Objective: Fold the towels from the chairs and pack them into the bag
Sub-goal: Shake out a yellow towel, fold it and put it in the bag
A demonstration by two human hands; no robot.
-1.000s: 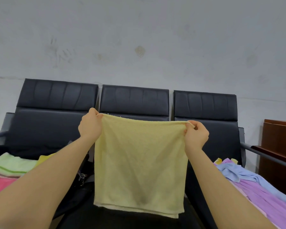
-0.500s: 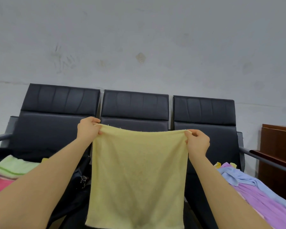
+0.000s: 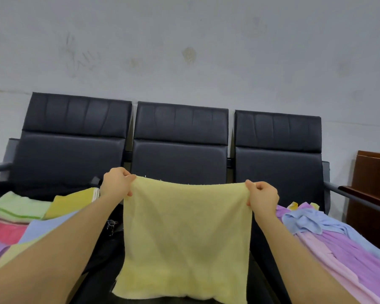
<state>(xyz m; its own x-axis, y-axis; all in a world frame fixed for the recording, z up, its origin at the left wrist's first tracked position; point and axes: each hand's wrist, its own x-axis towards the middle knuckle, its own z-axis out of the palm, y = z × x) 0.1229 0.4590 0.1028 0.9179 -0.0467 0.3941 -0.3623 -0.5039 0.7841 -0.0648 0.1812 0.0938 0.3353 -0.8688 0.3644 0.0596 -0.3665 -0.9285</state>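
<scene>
1. Yellow towel (image 3: 187, 235) hangs in front of the middle chair (image 3: 180, 148), its lower edge draping onto the seat.
2. Left hand (image 3: 116, 182) pinches its top left corner, fingers curled.
3. Right hand (image 3: 262, 197) pinches the top right corner likewise.
4. Risk: uneven halves if a corner slips, since the limp cloth sags between the hands.

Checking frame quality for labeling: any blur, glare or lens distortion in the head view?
Head view: even, soft light with no glare; yellow towel and both hands, left hand and right hand, sharp; wide-angle bowing shows along the chair backs; forearms loom large at the bottom edge.
</scene>
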